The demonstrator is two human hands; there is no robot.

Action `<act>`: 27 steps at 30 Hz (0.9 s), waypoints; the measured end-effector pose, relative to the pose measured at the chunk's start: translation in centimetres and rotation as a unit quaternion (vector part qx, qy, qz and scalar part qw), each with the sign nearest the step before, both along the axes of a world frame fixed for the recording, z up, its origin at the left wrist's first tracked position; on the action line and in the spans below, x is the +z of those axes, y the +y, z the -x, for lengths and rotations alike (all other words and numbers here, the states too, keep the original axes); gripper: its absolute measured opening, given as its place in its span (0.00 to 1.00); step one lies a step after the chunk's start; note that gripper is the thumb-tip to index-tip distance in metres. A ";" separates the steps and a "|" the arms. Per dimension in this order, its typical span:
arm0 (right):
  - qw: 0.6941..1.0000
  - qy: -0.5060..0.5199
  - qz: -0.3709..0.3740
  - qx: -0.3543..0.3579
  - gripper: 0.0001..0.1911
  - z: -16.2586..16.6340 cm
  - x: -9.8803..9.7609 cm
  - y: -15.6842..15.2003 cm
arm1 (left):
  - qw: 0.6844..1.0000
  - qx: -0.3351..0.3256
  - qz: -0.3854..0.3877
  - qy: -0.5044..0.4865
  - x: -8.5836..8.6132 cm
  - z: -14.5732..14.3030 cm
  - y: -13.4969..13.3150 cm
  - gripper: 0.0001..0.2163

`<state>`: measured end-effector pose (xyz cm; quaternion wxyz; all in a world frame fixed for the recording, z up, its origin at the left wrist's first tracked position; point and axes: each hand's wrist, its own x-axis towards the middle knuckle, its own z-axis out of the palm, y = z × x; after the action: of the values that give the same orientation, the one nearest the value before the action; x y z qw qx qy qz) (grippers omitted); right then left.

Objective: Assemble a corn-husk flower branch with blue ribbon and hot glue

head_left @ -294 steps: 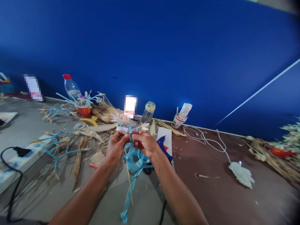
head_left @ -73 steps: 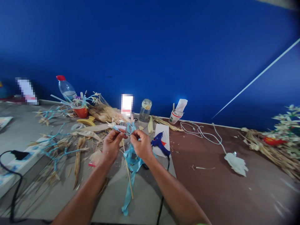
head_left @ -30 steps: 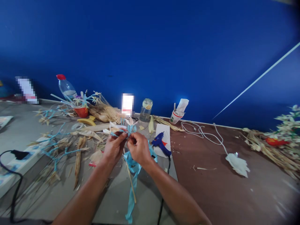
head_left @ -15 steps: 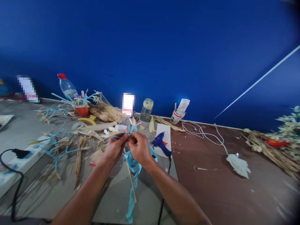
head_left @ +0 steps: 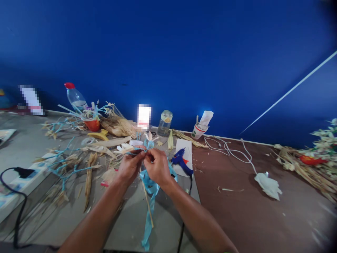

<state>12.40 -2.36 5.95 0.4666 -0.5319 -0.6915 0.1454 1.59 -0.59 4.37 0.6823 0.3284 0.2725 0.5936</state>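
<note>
Close together at the middle of the table, my left hand (head_left: 131,165) and my right hand (head_left: 158,167) are both closed, with thumbs and fingertips pinching a light blue ribbon (head_left: 147,225). The ribbon hangs in loose loops beneath my right hand, and its tail runs down toward the near edge. Just above my fingertips stands a small pale flower (head_left: 149,136) with blue at its base. A thin straw-coloured stem (head_left: 147,202) slants down under my hands beside the ribbon. My fingers hide the exact spot where ribbon and flower meet.
A blue glue gun (head_left: 181,161) lies on white paper, right of my hands. Left are blue-wrapped branches (head_left: 63,172), dried husks (head_left: 91,175) and a power strip (head_left: 26,186). Behind stand a glass jar (head_left: 164,124), a paper cup (head_left: 199,131) and a plastic bottle (head_left: 76,98).
Almost nothing differs. My fingertips have shifted very slightly at the ribbon, while both hands keep their pinch in the same place.
</note>
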 end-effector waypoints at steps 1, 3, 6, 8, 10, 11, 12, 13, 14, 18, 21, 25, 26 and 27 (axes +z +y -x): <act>1.000 0.008 0.007 0.005 0.08 0.0 0.0 0.0 | 1.000 0.000 0.010 -0.006 0.0 0.0 0.0 0.08; 0.999 0.025 0.018 0.017 0.07 -0.1 0.1 0.1 | 1.000 0.002 0.026 -0.015 0.0 0.0 0.0 0.10; 0.999 0.039 0.021 0.025 0.07 -0.2 0.2 0.1 | 0.999 0.010 0.036 -0.029 0.1 0.1 0.0 0.10; 0.999 0.039 0.021 0.023 0.07 -0.2 0.2 0.1 | 0.999 0.012 0.035 -0.037 0.2 0.0 -0.1 0.09; 0.999 0.034 0.024 0.018 0.07 -0.2 0.2 0.2 | 0.999 0.019 0.031 -0.040 0.2 -0.1 -0.1 0.08; 0.999 0.030 0.024 0.015 0.07 -0.2 0.2 0.2 | 0.999 0.023 0.030 -0.038 0.2 -0.2 -0.1 0.08; 0.999 0.025 0.023 0.014 0.07 -0.2 0.1 0.2 | 0.999 0.026 0.030 -0.033 0.1 -0.2 -0.1 0.07; 1.000 0.018 0.021 0.011 0.07 -0.2 0.1 0.2 | 0.999 0.027 0.029 -0.025 0.0 -0.3 -0.2 0.08; 1.000 0.011 0.018 0.007 0.07 -0.2 0.0 0.2 | 0.999 0.028 0.027 -0.014 -0.1 -0.3 -0.1 0.08; 1.000 -0.013 0.008 -0.009 0.07 -0.2 -0.2 0.3 | 0.998 0.050 0.003 0.035 -0.6 -0.4 0.0 0.09; 1.000 -0.015 0.010 -0.006 0.08 -0.2 -0.1 0.3 | 0.998 0.058 0.006 0.034 -0.5 -0.5 -0.1 0.09; 1.000 -0.013 0.019 -0.004 0.08 -0.3 0.2 0.3 | 0.999 0.035 0.035 0.003 0.1 -0.6 -0.3 0.09; 1.000 -0.014 0.021 -0.001 0.08 -0.3 0.2 0.3 | 0.999 0.029 0.037 -0.005 0.2 -0.6 -0.4 0.10; 1.000 -0.014 0.023 0.002 0.08 -0.3 0.2 0.2 | 0.999 0.025 0.038 -0.012 0.3 -0.6 -0.4 0.11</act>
<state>12.72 -2.13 6.17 0.4438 -0.5434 -0.6956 0.1548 2.15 -0.96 4.69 0.6823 0.2886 0.2947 0.6037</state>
